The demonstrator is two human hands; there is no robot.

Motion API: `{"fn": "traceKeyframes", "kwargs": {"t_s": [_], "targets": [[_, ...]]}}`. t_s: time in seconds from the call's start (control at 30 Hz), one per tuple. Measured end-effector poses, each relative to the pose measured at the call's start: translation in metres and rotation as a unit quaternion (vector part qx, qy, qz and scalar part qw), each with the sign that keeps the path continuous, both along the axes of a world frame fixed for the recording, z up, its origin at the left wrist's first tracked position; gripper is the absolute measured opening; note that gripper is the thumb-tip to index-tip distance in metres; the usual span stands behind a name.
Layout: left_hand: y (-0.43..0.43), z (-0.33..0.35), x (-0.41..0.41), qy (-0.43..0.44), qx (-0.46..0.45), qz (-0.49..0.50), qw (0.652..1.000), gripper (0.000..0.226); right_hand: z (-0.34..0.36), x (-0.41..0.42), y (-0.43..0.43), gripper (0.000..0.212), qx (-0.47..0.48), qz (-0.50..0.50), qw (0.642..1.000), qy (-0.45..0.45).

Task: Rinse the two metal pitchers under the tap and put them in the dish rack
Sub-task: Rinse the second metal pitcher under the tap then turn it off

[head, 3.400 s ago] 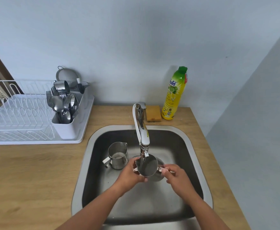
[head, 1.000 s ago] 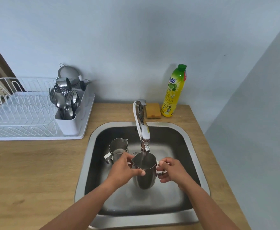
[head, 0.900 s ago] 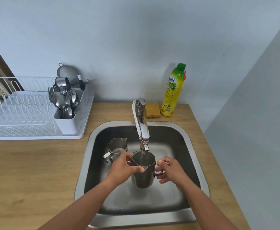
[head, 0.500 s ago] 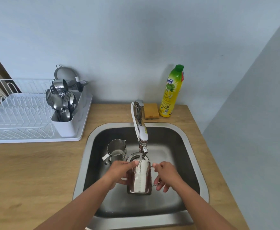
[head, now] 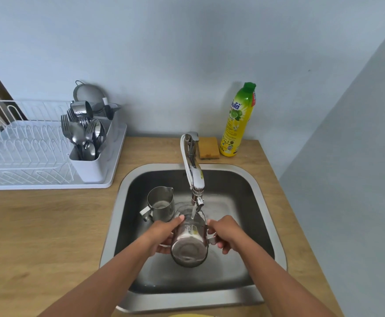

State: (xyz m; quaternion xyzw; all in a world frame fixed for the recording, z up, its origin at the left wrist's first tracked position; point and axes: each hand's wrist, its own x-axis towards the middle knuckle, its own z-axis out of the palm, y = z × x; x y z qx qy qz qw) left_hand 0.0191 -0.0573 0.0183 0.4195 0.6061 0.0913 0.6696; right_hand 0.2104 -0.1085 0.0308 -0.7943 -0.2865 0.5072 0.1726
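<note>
Pitcher (head: 189, 245) in mid-air over the sink (head: 113, 225) basin, at 6 o'clock from the tap (head: 193, 170) spout, tipped on its side with round base toward the camera and mouth away. Gripped from both sides: left hand (head: 161, 234) at its 9 o'clock, fingers curled under the wall, thumb laid over the top near the rim; right hand (head: 227, 232) at its 3 o'clock, fingers closed round the handle. Thin water stream (head: 193, 212) from the spout onto the upturned wall close to the rim.

Second pitcher (head: 160, 203) upright on the basin floor, at 10 o'clock of the held one and just beside it, contact between the two not clear; handle toward 8 o'clock, pouring lip toward 1 o'clock.

White wire dish rack (head: 27, 152) on the wooden worktop (head: 38, 236), at 10 o'clock from the sink. Cutlery holder (head: 93, 165) at its right end, packed with forks and spoons (head: 81, 133); metal cup (head: 81, 108) tipped on top, mesh strainer (head: 86, 94) behind, against the wall.

Yellow sponge (head: 208, 147) at 12 o'clock, just beside the tap base. Green-capped yellow dish soap bottle (head: 238, 120) upright just beside the sponge, at 1 o'clock, close to the wall.
</note>
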Motion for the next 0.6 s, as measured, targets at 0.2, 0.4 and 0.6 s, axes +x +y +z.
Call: {"fn": "traceKeyframes", "kwargs": {"t_s": [0.2,0.4,0.6], "targets": [[0.003,0.0,-0.004,0.005,0.001,-0.011,1.0,0.05,0.001,-0.003,0.004,0.034,0.001,-0.005,1.0,0.018],[0.009,-0.001,-0.015,-0.077,0.015,-0.025,0.997,0.032,0.012,-0.002,0.0,0.034,0.011,0.008,0.997,0.079],[0.004,-0.011,-0.008,-0.143,-0.026,-0.009,0.989,0.056,0.022,0.005,-0.005,0.028,0.047,0.029,0.998,0.03]]}}
